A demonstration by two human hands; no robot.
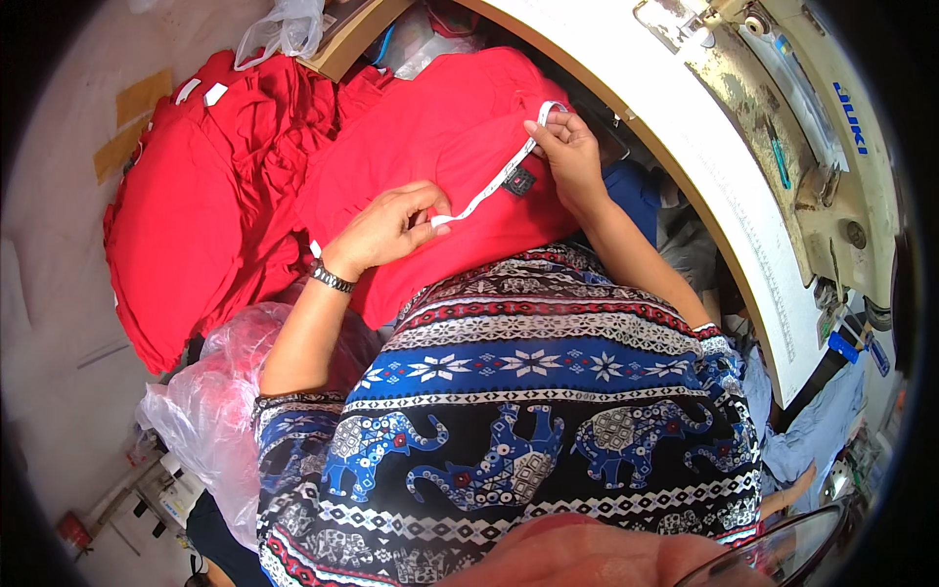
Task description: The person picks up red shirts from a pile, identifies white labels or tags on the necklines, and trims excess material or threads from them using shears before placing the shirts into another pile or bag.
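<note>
A red garment (411, 147) lies spread over my lap. Across it runs a white tape measure (489, 188), pulled fairly straight between my two hands. At its lower left end, my left hand (391, 227) pinches the tape close to the cloth, with a dark bracelet on that wrist. My right hand (572, 157) grips the tape farther up and to the right, thumb and fingers closed on it. A small dark label (518, 181) sits on the red fabric beside the tape, between the hands.
More red garments (205, 196) are piled at the left. A clear plastic bag (210, 391) sits below them. The white curved table edge (685, 127) and a sewing machine (831, 147) stand at the right, with a green-handled tool (778, 155) on the machine bed.
</note>
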